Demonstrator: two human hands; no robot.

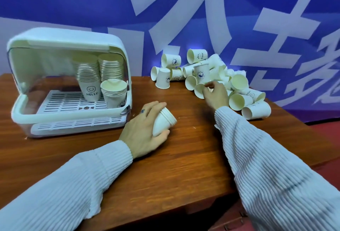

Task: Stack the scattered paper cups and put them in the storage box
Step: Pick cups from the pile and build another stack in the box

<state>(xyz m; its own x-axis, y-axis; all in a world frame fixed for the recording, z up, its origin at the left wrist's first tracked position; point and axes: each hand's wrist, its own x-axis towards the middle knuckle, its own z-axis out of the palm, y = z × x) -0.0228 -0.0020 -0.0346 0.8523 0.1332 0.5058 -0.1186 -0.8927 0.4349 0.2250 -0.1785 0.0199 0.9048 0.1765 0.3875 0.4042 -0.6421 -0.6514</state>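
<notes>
My left hand grips a short stack of white paper cups, tilted with the rims pointing right, just above the wooden table. My right hand reaches into a pile of scattered paper cups at the back right; its curled fingers touch the rim of a cup lying on its side. The white storage box stands at the left with its lid raised. Inside it are two tall cup stacks and a shorter stack at the front right.
A blue wall banner with large white characters runs behind the table. The table's right edge lies just beyond the cup pile. An upside-down cup stands alone left of the pile.
</notes>
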